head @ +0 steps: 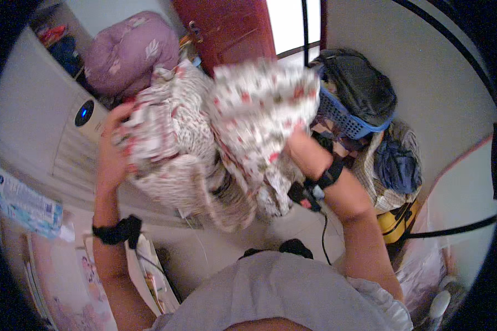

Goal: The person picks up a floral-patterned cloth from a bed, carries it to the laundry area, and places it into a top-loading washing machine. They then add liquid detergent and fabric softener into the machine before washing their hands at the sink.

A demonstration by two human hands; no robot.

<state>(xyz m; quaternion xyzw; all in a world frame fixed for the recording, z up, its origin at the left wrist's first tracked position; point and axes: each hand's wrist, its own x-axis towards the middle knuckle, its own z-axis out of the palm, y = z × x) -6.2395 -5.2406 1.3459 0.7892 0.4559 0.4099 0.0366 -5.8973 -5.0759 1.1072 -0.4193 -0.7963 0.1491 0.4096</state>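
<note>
My left hand (112,142) grips the left side of a bunched white fabric with red patterning (153,134), its fingers partly hidden by the folds. My right hand (305,149) holds a white floral cloth (265,101) with red and green spots, raised and blurred by motion. Between the hands hangs more small-patterned fabric (194,107). Below it is a thick fleecy beige textile (227,202). Whether these pieces are joined cannot be told. Dark straps with cables circle both wrists.
A purple quilt (136,49) lies bundled at back left, beside a white appliance with a blue light (84,113). At right, a black bag (360,87) rests on a blue plastic basket (343,113). Blue cloth (397,165) lies below. A tissue pack (27,202) is at left; a red door (236,33) stands behind.
</note>
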